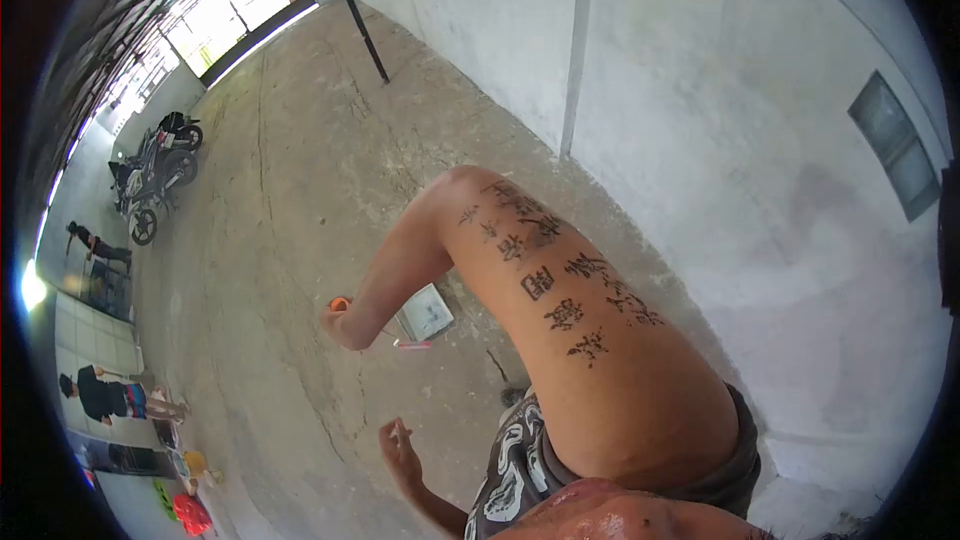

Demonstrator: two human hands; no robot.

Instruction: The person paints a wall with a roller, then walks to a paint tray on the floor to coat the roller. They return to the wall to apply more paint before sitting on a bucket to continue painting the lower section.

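Observation:
My right arm is raised and bent across the view, with dark lettering on the upper arm. At its lower end my right hand (343,324), partly hidden by the wrist, is closed around an orange object (340,304). A thin rod shows beside the wrist and leads toward a pink cylinder (414,345). Just beyond the cylinder, a pale rectangular tray (427,312) lies on the concrete floor. Lower down, my left hand (401,452) hangs with its fingers loosely bent and apart, and nothing shows in it.
A white wall (680,120) runs along the right, with a dark post (357,15) near it. Motorcycles (160,170) stand at the left. Two people are farther off, one standing (105,395), one higher up (95,242). A red bag (191,514) lies at lower left.

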